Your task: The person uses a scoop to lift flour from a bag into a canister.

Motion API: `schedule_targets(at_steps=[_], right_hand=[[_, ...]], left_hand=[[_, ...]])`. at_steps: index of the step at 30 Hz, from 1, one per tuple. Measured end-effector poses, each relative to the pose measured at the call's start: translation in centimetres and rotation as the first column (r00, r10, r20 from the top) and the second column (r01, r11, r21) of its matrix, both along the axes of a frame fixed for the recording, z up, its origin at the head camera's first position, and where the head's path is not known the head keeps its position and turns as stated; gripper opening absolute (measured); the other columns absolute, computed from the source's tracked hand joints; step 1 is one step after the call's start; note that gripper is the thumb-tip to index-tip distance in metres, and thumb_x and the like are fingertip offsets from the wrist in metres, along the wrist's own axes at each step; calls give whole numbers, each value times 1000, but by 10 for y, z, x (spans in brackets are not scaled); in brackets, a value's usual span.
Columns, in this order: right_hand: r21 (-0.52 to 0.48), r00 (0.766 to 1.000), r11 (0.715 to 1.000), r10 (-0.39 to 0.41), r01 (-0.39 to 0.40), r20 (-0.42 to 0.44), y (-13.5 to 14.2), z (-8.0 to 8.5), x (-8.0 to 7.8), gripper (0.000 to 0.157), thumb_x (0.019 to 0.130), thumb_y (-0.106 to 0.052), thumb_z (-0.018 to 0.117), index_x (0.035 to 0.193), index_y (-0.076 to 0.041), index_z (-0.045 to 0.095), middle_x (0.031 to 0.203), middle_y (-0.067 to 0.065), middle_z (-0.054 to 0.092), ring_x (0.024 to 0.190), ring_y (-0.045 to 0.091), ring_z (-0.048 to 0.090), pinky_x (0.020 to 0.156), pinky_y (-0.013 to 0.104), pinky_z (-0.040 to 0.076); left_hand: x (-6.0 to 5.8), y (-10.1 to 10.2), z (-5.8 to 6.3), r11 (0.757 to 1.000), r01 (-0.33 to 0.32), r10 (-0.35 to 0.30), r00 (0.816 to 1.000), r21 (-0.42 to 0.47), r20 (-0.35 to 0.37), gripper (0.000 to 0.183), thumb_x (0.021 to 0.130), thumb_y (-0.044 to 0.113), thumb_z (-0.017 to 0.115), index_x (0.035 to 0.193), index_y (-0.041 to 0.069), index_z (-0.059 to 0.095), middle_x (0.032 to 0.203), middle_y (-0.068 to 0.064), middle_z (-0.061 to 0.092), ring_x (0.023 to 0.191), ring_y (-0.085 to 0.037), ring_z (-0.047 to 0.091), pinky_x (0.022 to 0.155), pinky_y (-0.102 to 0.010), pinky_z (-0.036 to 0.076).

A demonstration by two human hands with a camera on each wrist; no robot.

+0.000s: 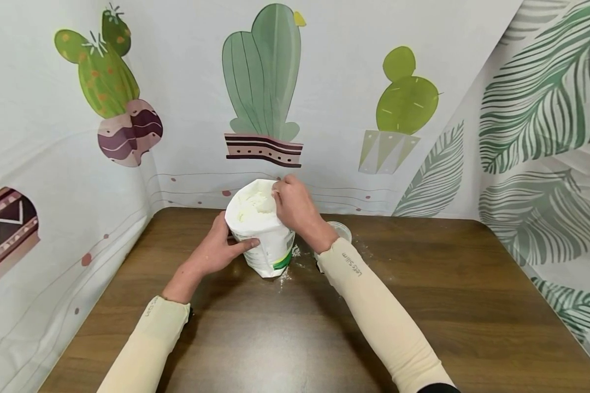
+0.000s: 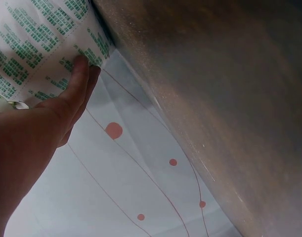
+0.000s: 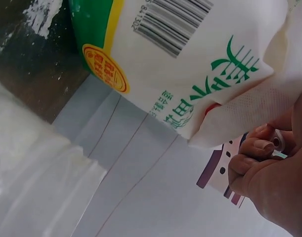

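A white paper flour bag (image 1: 270, 248) with a green and yellow print stands on the table, tilted, its mouth wide open. White flour (image 1: 249, 210) shows inside. My left hand (image 1: 218, 248) grips the bag's left side, thumb across the front; in the left wrist view its fingers (image 2: 77, 81) lie along the green-printed back. At the bag's right rim, my right hand (image 1: 297, 204) has its fingers curled round a thin pale handle (image 3: 278, 141) with a hole in its end. A pale scoop (image 1: 265, 204) at that handle's other side dips into the flour.
A clear plastic bowl (image 1: 341, 231) stands behind my right forearm, partly hidden by it. Spilled flour (image 1: 285, 275) dusts the brown wooden table (image 1: 275, 338) beside the bag. A cactus-print cloth (image 1: 192, 109) hangs right behind the table's far edge.
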State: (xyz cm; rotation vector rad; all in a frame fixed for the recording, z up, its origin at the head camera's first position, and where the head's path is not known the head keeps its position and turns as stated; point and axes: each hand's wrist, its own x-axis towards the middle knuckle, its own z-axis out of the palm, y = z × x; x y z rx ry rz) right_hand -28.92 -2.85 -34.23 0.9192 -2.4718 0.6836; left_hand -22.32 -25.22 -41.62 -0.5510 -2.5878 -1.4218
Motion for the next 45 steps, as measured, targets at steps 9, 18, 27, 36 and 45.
schedule_targets(at_steps=[9, 18, 27, 36, 45], right_hand=[[16, 1000, 1000, -14, 14, 3, -5, 2, 0, 20, 105, -2, 59, 90, 1, 71, 91, 17, 61, 89, 32, 59, 84, 43, 55], [-13, 999, 1000, -22, 22, 29, -2, -3, 2, 18, 106, -1, 59, 102, 6, 75, 97, 18, 67, 97, 33, 62, 89, 43, 55], [-66, 995, 997, -43, 49, 88, 3, -4, 5, 20, 107, -2, 57, 109, 8, 75, 103, 20, 67, 100, 33, 62, 90, 44, 56], [-112, 991, 991, -64, 77, 114, 5, -7, 7, 24, 109, -5, 55, 115, 9, 73, 107, 22, 64, 100, 34, 62, 90, 44, 56], [-139, 987, 985, -84, 102, 134, 9, -7, 9, 26, 109, -6, 55, 122, 10, 71, 110, 23, 62, 100, 36, 62, 89, 44, 56]], left_hand=[[0, -2, 0, 999, -15, 15, 1000, -37, 15, 89, 92, 32, 86, 161, 15, 32, 153, -13, 37, 141, -29, 34, 120, -53, 31], [2, 2, 1, 1000, 13, -13, 1000, -5, -4, 84, 92, 23, 86, 158, 10, 36, 148, -16, 41, 138, -32, 37, 116, -56, 34], [21, 14, 30, 1000, 28, -28, 1000, 11, -13, 77, 92, 9, 84, 153, -4, 39, 143, -24, 44, 134, -37, 41, 112, -57, 37], [21, 14, 29, 1000, 18, -18, 1000, 25, -3, 79, 91, 7, 84, 154, -4, 38, 145, -26, 42, 137, -40, 38, 114, -59, 35], [3, 2, 2, 1000, -3, 3, 1000, -9, -8, 84, 91, 21, 87, 158, 9, 37, 148, -17, 41, 138, -34, 37, 116, -57, 33]])
